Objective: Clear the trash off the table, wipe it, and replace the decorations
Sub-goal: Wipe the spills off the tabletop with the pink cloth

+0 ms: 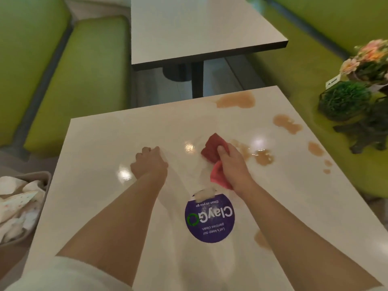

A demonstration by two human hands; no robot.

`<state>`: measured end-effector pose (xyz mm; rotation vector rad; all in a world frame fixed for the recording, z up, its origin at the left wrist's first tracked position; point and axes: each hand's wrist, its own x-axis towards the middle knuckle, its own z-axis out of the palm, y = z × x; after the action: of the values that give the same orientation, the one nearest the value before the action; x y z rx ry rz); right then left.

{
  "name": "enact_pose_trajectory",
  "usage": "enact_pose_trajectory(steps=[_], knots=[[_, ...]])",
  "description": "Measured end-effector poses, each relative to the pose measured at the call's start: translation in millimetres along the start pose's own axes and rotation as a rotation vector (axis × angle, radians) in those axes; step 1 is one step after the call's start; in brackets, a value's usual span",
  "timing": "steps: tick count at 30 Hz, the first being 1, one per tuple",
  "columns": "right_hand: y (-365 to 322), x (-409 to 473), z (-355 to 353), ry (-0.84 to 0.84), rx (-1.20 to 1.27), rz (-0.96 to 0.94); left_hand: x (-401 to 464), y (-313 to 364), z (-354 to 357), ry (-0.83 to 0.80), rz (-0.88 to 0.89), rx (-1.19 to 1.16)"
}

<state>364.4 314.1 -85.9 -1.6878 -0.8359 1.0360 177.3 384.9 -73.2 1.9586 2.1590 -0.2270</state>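
Note:
A glossy white table (100,185) fills the middle of the view. My right hand (234,162) grips a red cloth (212,145) and presses it on the tabletop near its centre. Brown spill patches lie on the table: a large one (236,100) at the far edge, others (286,123) along the right side, one (263,157) just right of the cloth. My left hand (150,162) rests on the table as a curled fist, holding nothing visible. Decorative plants stand on the right bench: a green ball plant (344,99) and a pink flower pot (371,59).
A round purple sticker (210,219) is taped to the table near me. A bin (47,181) with crumpled paper trash (16,206) sits at the left. Green benches (84,80) flank both sides. A second table (199,28) stands beyond a gap.

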Motion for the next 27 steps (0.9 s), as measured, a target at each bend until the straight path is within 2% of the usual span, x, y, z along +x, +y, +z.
enact_pose_trajectory(steps=[2, 6, 8, 10, 13, 17, 20, 23, 25, 27], knots=[[-4.5, -13.7, -36.9, 0.046, 0.072, 0.021, -15.8, 4.7, 6.7, 0.037, 0.065, 0.026], [-6.3, -40.1, -96.9, 0.251, 0.064, -0.055, -60.3, 33.2, 28.3, 0.131, 0.250, -0.192], [-0.5, -44.3, -119.2, 0.349, 0.005, -0.126, -76.3, 52.2, 34.4, 0.059, 0.245, -0.258], [18.6, -36.7, -129.3, 0.398, -0.086, -0.129, -82.1, 62.7, 36.5, -0.092, 0.209, -0.233], [51.2, -23.0, -123.2, 0.395, -0.300, -0.140, -82.6, 70.0, 37.5, -0.164, 0.179, -0.155], [61.9, 1.0, -94.6, 0.262, -0.476, -0.188, -81.9, 77.2, 40.6, -0.173, 0.123, -0.111], [45.5, 25.7, -76.2, 0.087, -0.626, -0.211, -79.0, 79.8, 39.8, -0.202, 0.111, -0.118], [49.1, 8.4, -63.6, -0.154, -0.918, -0.400, -78.0, 80.1, 37.5, -0.219, 0.102, -0.134], [62.3, -15.3, -71.7, -0.279, -0.984, -0.520, -77.3, 79.5, 37.1, -0.224, 0.108, -0.133], [69.7, -14.9, -91.5, -0.312, -1.016, -0.571, -78.2, 78.0, 37.7, -0.222, 0.113, -0.143]])
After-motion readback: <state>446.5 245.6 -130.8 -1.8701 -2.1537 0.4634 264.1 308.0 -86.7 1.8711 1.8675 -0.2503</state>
